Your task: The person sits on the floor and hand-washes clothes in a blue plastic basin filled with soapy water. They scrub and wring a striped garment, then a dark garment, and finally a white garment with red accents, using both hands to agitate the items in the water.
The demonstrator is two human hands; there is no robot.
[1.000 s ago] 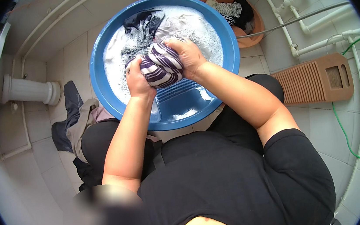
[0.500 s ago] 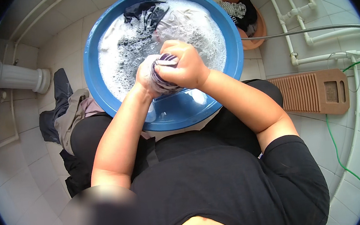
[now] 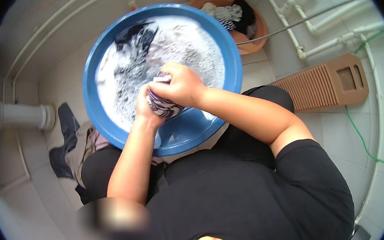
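Both of my hands are closed on a wet, bunched cloth (image 3: 164, 106) with dark purple and white stripes. My left hand (image 3: 145, 105) grips it from the left, partly hidden behind the cloth. My right hand (image 3: 182, 84) wraps round its upper right side, fingers folded over. The cloth is above the near part of a blue basin (image 3: 233, 76) of sudsy water. A dark garment (image 3: 142, 37) lies half sunk in the foam at the far side of the basin. Beside it a pale cloth (image 3: 179, 39) shows under the suds.
An orange basin (image 3: 261, 35) with black, white and striped clothes stands behind at the right. A brown washboard (image 3: 321, 85) lies right of my knee. Dark and beige clothes (image 3: 75, 144) lie at the left near a white pedestal (image 3: 25, 115). White pipes and a green cord (image 3: 362, 139) run along the right.
The whole view has shifted, so the basin sits lower and further left. My hands have turned on the striped cloth, and more of its striped side shows below them.
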